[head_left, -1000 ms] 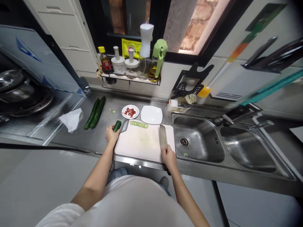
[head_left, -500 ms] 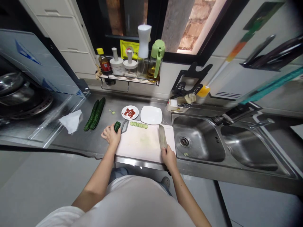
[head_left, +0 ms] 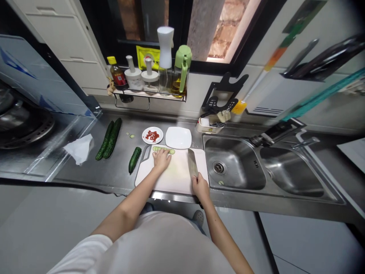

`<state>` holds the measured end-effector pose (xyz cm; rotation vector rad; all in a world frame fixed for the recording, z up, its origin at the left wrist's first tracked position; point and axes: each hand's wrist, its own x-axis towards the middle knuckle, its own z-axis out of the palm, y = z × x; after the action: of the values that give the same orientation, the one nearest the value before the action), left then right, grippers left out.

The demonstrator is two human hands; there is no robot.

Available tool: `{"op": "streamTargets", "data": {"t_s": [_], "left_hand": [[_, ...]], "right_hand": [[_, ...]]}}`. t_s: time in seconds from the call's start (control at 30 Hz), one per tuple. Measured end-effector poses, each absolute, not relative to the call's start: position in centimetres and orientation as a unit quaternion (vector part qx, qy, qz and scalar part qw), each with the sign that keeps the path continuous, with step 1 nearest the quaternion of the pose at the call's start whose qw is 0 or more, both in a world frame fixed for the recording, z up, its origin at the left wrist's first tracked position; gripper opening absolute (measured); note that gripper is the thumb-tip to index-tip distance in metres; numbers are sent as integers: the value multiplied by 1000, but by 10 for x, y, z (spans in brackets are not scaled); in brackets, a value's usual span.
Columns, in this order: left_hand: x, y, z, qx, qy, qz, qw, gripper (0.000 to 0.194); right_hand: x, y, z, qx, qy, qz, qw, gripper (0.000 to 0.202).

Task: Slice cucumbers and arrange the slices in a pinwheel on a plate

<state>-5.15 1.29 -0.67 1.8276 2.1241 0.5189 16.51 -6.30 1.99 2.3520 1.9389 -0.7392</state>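
My left hand (head_left: 162, 159) reaches over the cutting board (head_left: 176, 179), its fingers spread over a row of cucumber slices (head_left: 171, 151) and covering part of it. Gripped by the handle in my right hand (head_left: 200, 187) is a cleaver (head_left: 192, 163), its broad blade resting over the board's right side. A cut piece of cucumber (head_left: 134, 160) lies on the steel counter just left of the board. Behind the board are a square white plate (head_left: 178, 137) and a round plate (head_left: 145, 139) holding chopped red bits (head_left: 152, 136).
Two whole cucumbers (head_left: 109, 139) and a crumpled white cloth or tissue (head_left: 80, 149) lie on the left. A double sink (head_left: 236, 161) adjoins the board on the right. Above the counter, a wall rack (head_left: 148, 92) carries bottles and jars. A pan (head_left: 19, 121) stands far left.
My left hand has let go of the cucumber piece, leaving it on the counter, and moved right onto the slices. My right hand still holds the cleaver in nearly the same place.
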Motion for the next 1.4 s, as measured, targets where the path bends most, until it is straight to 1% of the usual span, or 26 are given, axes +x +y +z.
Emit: {"op": "streamTargets", "data": {"t_s": [0.2, 0.37, 0.5, 0.63, 0.73, 0.8, 1.03, 1.17, 1.3, 1.4], "left_hand": [[-43, 27, -8, 636, 746, 144, 134, 31], [-40, 33, -9, 624, 752, 157, 143, 28], [-40, 38, -7, 591, 763, 185, 183, 22], [-42, 36, -4, 548, 772, 209, 245, 15], [-48, 26, -4, 511, 779, 224, 287, 16], [-56, 15, -5, 499, 781, 231, 296, 17], [-83, -18, -10, 509, 778, 206, 306, 17], [-85, -26, -9, 528, 769, 183, 309, 17], [-87, -30, -6, 550, 769, 165, 283, 18], [-91, -30, -5, 554, 774, 163, 262, 17]], "right_hand": [[166, -64, 16, 752, 615, -237, -2, 27], [167, -63, 15, 750, 618, -237, -3, 26], [167, -63, 17, 748, 621, -236, 7, 25], [165, -63, 19, 749, 620, -233, 17, 26], [165, -64, 20, 749, 623, -226, 20, 26], [164, -64, 20, 746, 628, -221, 20, 27], [163, -65, 21, 738, 640, -210, 36, 27], [165, -64, 22, 724, 658, -205, 26, 27], [167, -68, 27, 694, 688, -212, 14, 27], [165, -73, 34, 657, 723, -212, 34, 27]]}}
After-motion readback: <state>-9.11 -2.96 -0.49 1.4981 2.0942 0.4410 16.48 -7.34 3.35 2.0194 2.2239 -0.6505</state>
